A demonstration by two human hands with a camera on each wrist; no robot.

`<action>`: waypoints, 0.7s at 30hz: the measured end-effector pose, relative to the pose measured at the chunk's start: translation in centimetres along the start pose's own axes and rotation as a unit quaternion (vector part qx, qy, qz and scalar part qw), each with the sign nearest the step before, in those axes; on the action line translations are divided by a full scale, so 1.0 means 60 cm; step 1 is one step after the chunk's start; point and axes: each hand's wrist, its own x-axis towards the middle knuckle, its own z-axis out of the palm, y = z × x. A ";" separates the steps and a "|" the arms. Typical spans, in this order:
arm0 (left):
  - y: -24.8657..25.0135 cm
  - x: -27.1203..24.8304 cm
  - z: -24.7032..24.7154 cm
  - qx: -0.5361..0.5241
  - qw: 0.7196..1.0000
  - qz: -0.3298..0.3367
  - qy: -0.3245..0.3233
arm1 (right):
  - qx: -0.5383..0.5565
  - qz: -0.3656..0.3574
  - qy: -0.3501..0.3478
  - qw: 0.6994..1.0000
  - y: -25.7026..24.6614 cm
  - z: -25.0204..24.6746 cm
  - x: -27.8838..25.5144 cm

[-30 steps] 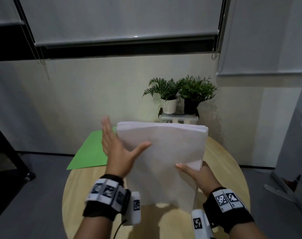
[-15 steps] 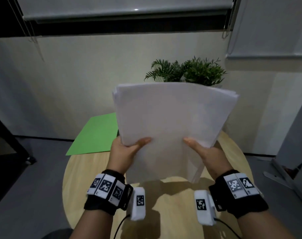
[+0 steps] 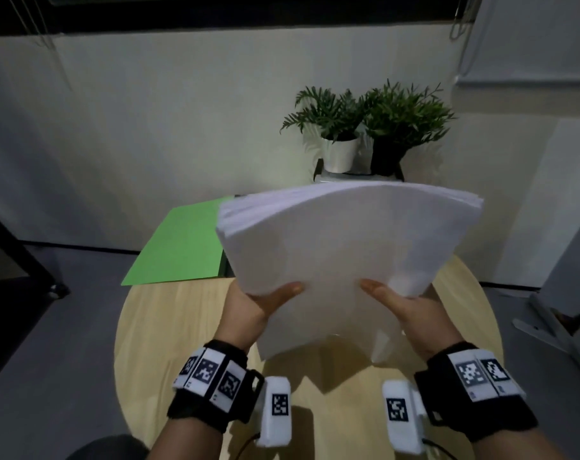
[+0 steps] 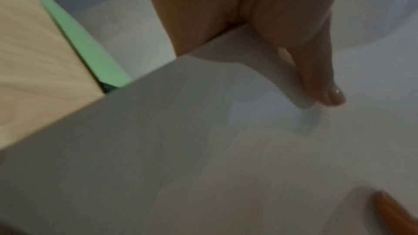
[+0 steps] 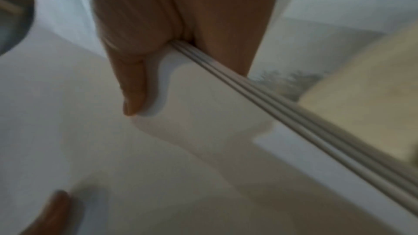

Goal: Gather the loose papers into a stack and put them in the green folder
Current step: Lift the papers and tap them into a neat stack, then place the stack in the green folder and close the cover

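Head view: the left hand [image 3: 248, 307] and right hand [image 3: 411, 310] each pinch the near end of a thick stack of papers [image 3: 348, 247], thumbs on top, remaining digits hidden beneath. The white sheets are held above the round, pale wood-grain desk [image 3: 182, 327], tilted so the far edge rises and fans slightly, bowing in a curve. Beyond and to the left of the stack lies the green folder [image 3: 179, 247], flat and matte, on the desk's far left rim and overhanging it. Two potted plants [image 3: 368, 127], one pot white and one black, stand on a small stand against the wall behind.

Left wrist view: blurred; the left hand [image 4: 260, 24] clasps the paper edge, thumb pressed flat on the smooth top sheet [image 4: 203, 149]. A sliver of folder [image 4: 90, 51] shows beside the desk [image 4: 34, 60].

Right wrist view: the right hand [image 5: 176, 24] grips the stack [image 5: 158, 149] likewise, thumb on top; layered sheet edges appear as thin parallel lines.
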 end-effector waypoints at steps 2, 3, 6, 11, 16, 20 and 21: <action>-0.012 -0.001 -0.002 0.020 0.999 -0.041 -0.016 | 0.014 0.027 -0.012 0.999 0.019 0.006 0.002; -0.016 -0.002 -0.004 0.027 0.998 -0.054 -0.018 | 0.023 0.040 -0.012 0.999 0.031 0.005 0.007; -0.023 0.004 -0.011 0.040 0.997 -0.059 -0.024 | 0.021 0.047 -0.010 0.999 0.046 0.000 0.017; -0.032 0.009 -0.014 0.028 0.993 -0.112 -0.030 | 0.048 0.123 -0.028 0.991 0.082 0.013 0.025; -0.031 0.022 -0.014 0.036 0.992 -0.119 -0.030 | 0.035 0.116 -0.037 0.992 0.092 0.009 0.036; -0.029 0.071 -0.006 0.046 0.989 -0.135 -0.031 | 0.032 0.120 -0.037 0.992 0.097 -0.005 0.039; -0.028 0.090 -0.008 0.049 0.987 -0.149 -0.022 | 0.028 0.120 -0.031 0.992 0.100 -0.014 0.041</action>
